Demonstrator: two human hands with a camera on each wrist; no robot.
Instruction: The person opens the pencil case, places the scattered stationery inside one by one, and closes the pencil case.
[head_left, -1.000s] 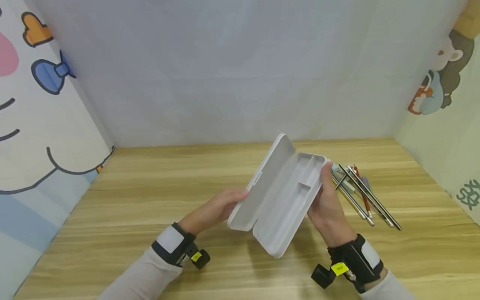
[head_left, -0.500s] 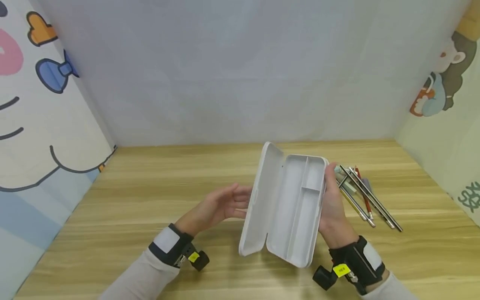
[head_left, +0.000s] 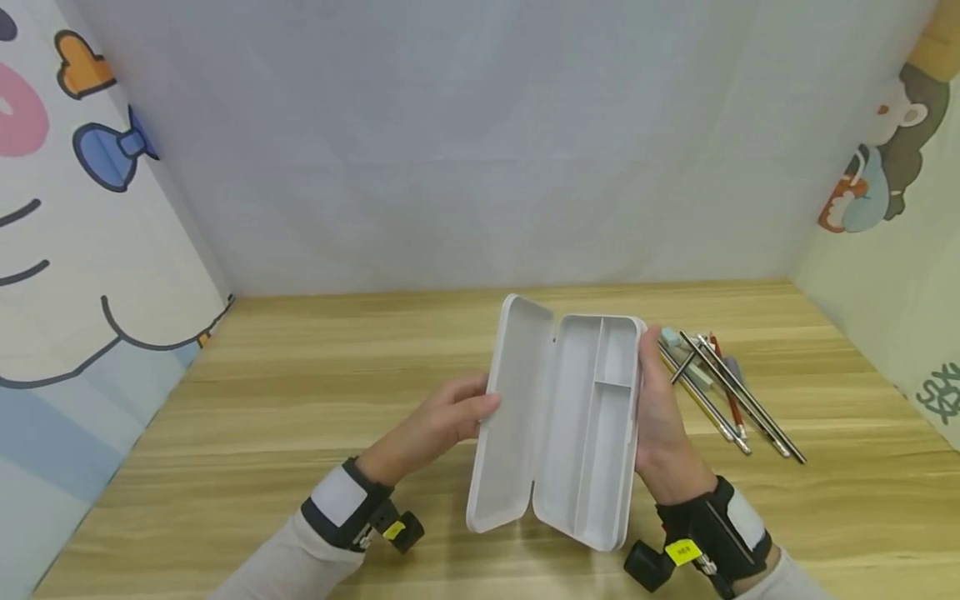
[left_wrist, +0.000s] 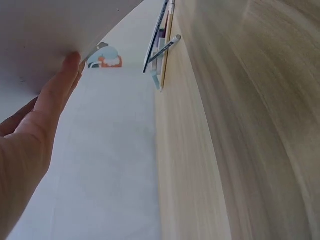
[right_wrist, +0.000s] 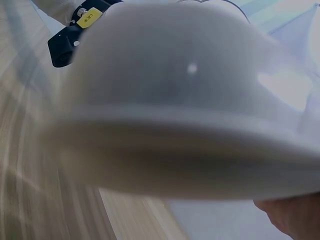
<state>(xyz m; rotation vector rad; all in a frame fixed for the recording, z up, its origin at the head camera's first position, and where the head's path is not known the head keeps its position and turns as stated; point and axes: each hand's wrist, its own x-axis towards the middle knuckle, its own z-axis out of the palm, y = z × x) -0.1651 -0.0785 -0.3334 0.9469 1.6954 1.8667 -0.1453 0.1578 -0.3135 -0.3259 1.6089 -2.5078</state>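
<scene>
Pencil case [head_left: 561, 417], white and opened wide, is held tilted over the wood-grain table [head_left: 322, 358] between two hands. The left hand [head_left: 431, 421] pinches the lid [head_left: 510, 433] at its outer edge, thumb in front, fingers behind; the right hand [head_left: 663, 425] grips the opposite side, thumb along the rim. Just beside that hand, pencils [head_left: 738, 392], one of them red, lie crossed in a heap.

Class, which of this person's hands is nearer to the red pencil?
Right. The right hand, on the white case, is just left of the red pencil; the left hand, at the lid, is farther left.
</scene>
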